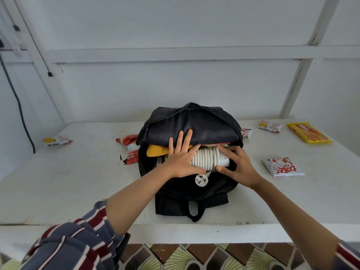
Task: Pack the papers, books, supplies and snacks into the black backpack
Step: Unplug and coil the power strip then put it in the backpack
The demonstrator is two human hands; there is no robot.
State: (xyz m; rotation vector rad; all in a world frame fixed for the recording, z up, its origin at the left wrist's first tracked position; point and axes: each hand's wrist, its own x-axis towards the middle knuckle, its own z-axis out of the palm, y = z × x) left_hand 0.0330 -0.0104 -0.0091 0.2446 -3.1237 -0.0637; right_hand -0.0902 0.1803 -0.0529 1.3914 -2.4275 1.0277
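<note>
The black backpack [194, 123] lies open on the white table [78, 182], its flap folded back. In its mouth sits a white power adapter wrapped in coiled white cord [206, 158], its plug [201, 179] hanging out over the front. My left hand [180, 158] presses flat on the left end of the coil, fingers spread onto the flap. On the adapter's right end, my right hand [239, 166] grips with thumb and fingers. A yellow item [155, 151] and red edges show inside the bag.
Snack packets lie around the bag: a red one [129, 147] by its left side, one far left [57, 140], a white-red one [283, 167] at right, two small ones [269, 126] [246, 133] behind, and a yellow biscuit pack [309, 132] far right. Wall behind.
</note>
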